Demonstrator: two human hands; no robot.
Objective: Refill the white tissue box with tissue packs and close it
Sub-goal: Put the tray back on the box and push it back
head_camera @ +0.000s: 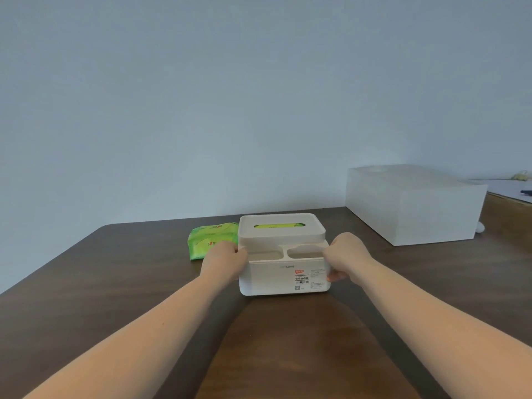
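The white tissue box (273,279) stands on the brown table, its labelled front wall facing me and two shallow open compartments along its near top. Its lid (281,228) sits on the rear section, and a green pack shows through the lid's slot (278,226). My left hand (223,259) grips the box's left side. My right hand (344,254) grips the right side, thumb on the front wall. A second green tissue pack (207,240) lies on the table just left of the box, behind my left hand.
A large translucent white storage box (414,204) stands at the back right of the dark wooden table (115,277). A plain wall rises right behind the table. Another surface with small items shows at the far right edge.
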